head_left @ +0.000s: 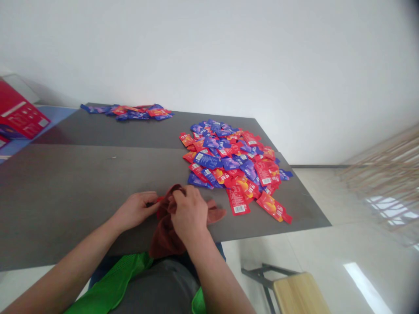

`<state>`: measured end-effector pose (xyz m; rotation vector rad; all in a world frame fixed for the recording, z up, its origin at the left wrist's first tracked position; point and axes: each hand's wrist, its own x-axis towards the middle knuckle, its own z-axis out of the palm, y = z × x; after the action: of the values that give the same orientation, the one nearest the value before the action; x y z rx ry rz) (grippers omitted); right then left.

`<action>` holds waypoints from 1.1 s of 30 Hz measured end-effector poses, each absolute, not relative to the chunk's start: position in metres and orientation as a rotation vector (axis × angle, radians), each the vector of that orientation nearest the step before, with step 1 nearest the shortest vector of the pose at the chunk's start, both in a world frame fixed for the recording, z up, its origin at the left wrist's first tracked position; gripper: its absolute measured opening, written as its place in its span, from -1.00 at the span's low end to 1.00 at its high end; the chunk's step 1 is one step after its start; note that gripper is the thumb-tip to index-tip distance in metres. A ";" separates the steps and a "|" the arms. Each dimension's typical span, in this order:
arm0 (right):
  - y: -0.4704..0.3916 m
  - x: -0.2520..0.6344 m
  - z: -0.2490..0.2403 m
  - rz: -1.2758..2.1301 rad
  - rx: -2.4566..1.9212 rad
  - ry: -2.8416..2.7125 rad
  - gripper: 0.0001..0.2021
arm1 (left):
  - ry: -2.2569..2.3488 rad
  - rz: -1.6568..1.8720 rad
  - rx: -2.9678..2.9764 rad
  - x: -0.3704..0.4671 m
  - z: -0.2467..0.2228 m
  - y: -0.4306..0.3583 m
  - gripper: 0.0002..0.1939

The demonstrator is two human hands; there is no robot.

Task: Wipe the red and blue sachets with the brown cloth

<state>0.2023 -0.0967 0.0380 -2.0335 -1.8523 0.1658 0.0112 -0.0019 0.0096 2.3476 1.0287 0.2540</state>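
A brown cloth (166, 237) lies bunched at the table's front edge, partly hanging over it. My right hand (190, 213) is closed on the cloth from above, its fingers bent into the folds. My left hand (139, 210) is at the cloth's left side, fingers closed on a small red thing that is mostly covered by the cloth. To the right and behind is a big heap of red and blue packets (231, 162). The nearest red packet (238, 200) lies just right of the cloth.
A smaller row of packets (131, 112) lies at the table's back left. A red box (19, 111) stands at the far left. The grey table (81, 183) ends at a white wall behind. A wooden stool (299, 294) stands on the floor at the lower right.
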 end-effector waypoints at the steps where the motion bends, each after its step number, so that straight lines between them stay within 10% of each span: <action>1: -0.094 0.195 0.037 0.187 -2.002 -1.896 -0.89 | 1.030 0.255 2.352 0.012 0.011 -0.003 -0.59; 33: -0.085 0.198 0.030 0.282 -2.099 -1.834 -0.87 | 1.067 0.230 2.386 0.014 0.012 -0.003 -0.56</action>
<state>0.1983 -0.0849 0.0303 -2.0988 -1.8339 0.2822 0.0142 -0.0026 0.0119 2.3862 1.0671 0.2303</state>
